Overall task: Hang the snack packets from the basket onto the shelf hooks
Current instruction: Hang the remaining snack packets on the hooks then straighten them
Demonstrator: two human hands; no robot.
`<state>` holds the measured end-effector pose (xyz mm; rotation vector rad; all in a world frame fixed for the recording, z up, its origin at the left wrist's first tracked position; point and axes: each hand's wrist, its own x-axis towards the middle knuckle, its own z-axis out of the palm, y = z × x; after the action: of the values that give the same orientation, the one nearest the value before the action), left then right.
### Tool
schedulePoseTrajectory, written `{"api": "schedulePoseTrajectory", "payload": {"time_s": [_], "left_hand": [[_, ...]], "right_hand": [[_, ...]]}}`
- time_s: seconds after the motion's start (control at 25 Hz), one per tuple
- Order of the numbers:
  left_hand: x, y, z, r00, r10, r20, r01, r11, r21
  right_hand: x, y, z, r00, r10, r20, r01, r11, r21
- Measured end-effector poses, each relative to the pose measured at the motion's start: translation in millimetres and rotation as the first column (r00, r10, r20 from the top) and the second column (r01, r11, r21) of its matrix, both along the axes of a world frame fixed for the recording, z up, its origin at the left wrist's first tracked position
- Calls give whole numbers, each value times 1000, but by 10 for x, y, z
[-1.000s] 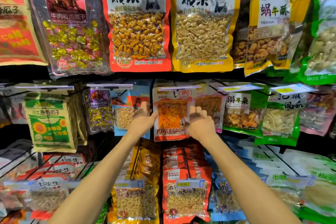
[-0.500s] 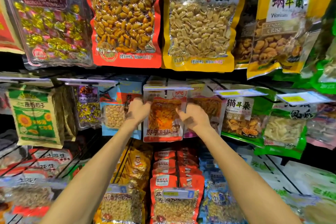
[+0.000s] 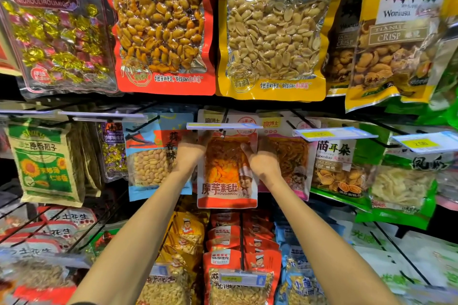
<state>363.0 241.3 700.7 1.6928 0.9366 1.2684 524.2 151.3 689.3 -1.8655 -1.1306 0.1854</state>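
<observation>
Mid-hang: holds the orange packet (image 3: 226, 181) at the centre of the middle row, top edge right up at the black hook (image 3: 225, 117) behind the price strip (image 3: 223, 126). Clamps it by the upper sides, with the left grip (image 3: 190, 153) at its 10 o'clock and the right grip (image 3: 262, 161) at its 2 o'clock, fingers curled onto the film. Cannot tell if already threaded onto the hook; hidden by the strip. Sits between a blue peanut packet (image 3: 151, 163) at 9 o'clock and a pink packet (image 3: 295, 156) at 3 o'clock. Next, probably: slide back along the hook, then let go.
</observation>
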Motion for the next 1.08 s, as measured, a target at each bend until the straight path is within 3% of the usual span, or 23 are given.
{"api": "schedulePoseTrajectory", "payload": {"time_s": [0.12, 0.2, 0.24, 0.36, 0.44, 0.52, 0.68, 0.88, 1.08], "left_hand": [[-3, -17, -179, 1000, 6, -26, -8, 996, -84], [-56, -44, -393, 988, 28, -151, -48, 990, -134], [-86, -81, -507, 975, 24, -220, -54, 990, -132], [-215, -106, -1008, 953, -77, -292, 55, 995, -82], [-280, -113, -1246, 952, -118, -282, 85, 989, -125], [-295, -133, -1310, 961, -111, -254, 72, 985, -158], [-297, -163, -1218, 973, -75, -219, 51, 992, -114], [-318, -170, -1220, 981, -45, -191, 6, 980, -201], [-311, -208, -1206, 974, -28, -227, -10, 986, -163]], "right_hand": [[-24, -18, -220, 995, -49, -86, 48, 999, -13], [-37, -12, -461, 992, -58, -111, 53, 998, -46], [-34, -10, -575, 984, 4, -179, -15, 998, -62], [-38, -105, -859, 835, 216, -506, -173, 976, 133], [-53, -195, -1009, 874, 319, -367, -287, 948, 138], [-79, -215, -1059, 931, 250, -267, -254, 967, 20], [-133, -211, -1029, 915, 227, -333, -201, 973, 112], [-144, -188, -1027, 900, 167, -403, -177, 984, 12], [-111, -191, -1016, 904, 170, -393, -193, 981, -19]]}}
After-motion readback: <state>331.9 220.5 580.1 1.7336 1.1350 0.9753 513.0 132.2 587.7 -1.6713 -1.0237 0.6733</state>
